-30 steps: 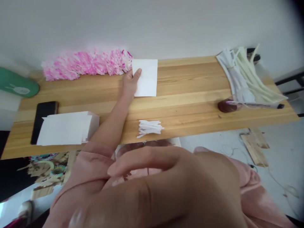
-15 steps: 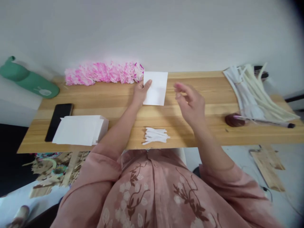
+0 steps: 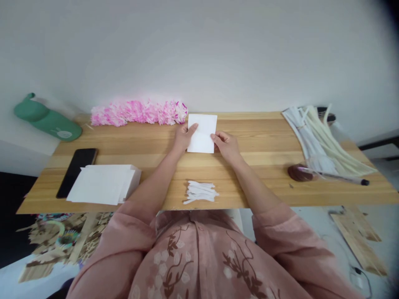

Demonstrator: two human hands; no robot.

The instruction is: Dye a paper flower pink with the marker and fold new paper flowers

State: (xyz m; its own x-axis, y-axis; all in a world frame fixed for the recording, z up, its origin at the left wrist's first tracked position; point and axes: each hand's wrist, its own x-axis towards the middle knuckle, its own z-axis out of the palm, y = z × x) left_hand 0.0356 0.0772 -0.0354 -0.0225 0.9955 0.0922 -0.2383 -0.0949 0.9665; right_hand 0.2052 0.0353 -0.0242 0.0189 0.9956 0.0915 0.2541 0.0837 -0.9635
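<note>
A white rectangle of paper (image 3: 202, 139) is held up above the table between my two hands. My left hand (image 3: 183, 136) pinches its left edge, thumb on the front face and fingers behind. At its right edge my right hand (image 3: 226, 145) grips it with thumb and curled fingers. Whether it is one sheet or several layers I cannot tell. Closer to me, a small bundle of short white strips (image 3: 201, 192) lies by the table's front edge. To the left sits a thick stack of white paper (image 3: 98, 185).
Along the back of the wooden table (image 3: 262, 166) lies a row of pink and white ruffled flowers (image 3: 139, 113). A green bottle (image 3: 50, 120) and a black phone (image 3: 77, 170) are at left. Long white strips (image 3: 307, 133), a dark red round object (image 3: 299, 172) and a pen (image 3: 346, 178) lie right.
My right hand has moved left and taken hold of the paper's right edge. The left hand keeps its grip. The whole view has shifted, with the table now lower in the picture.
</note>
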